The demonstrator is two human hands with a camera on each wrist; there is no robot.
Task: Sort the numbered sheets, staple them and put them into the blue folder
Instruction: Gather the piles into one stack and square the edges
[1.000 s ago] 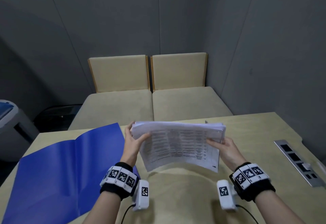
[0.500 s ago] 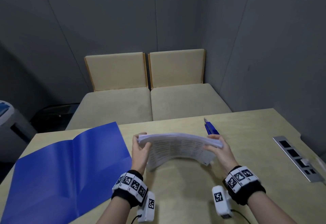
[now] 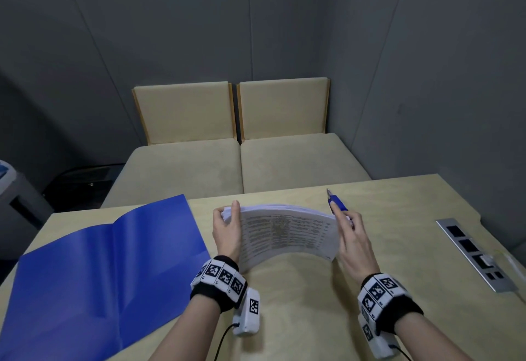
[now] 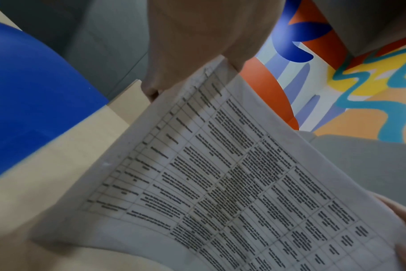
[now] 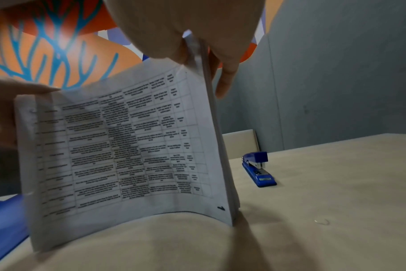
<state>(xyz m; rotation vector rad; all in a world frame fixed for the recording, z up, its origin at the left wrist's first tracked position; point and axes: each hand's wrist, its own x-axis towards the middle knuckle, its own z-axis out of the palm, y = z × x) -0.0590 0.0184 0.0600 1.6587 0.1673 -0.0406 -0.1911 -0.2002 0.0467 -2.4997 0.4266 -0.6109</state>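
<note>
A stack of printed sheets (image 3: pixel 287 232) stands on its lower edge on the wooden table (image 3: pixel 398 246), bowed towards me, with a table of text on its front page. My left hand (image 3: pixel 226 225) grips the stack's left edge (image 4: pixel 197 88), thumb in front and fingers behind. My right hand (image 3: pixel 348 232) grips the right edge (image 5: pixel 197 53). The open blue folder (image 3: pixel 99 269) lies flat to the left. A blue stapler (image 5: pixel 257 168) lies on the table just behind the stack's right end (image 3: pixel 337 204).
A metal socket panel (image 3: pixel 475 252) is set into the table at the right. Two beige upholstered seats (image 3: pixel 236 167) stand beyond the table's far edge against grey walls. A grey bin (image 3: pixel 11 190) sits at far left.
Both hands have lowered the stack from mid-air until its lower edge rests on the table, and it now bows. The stapler behind it has come into view.
</note>
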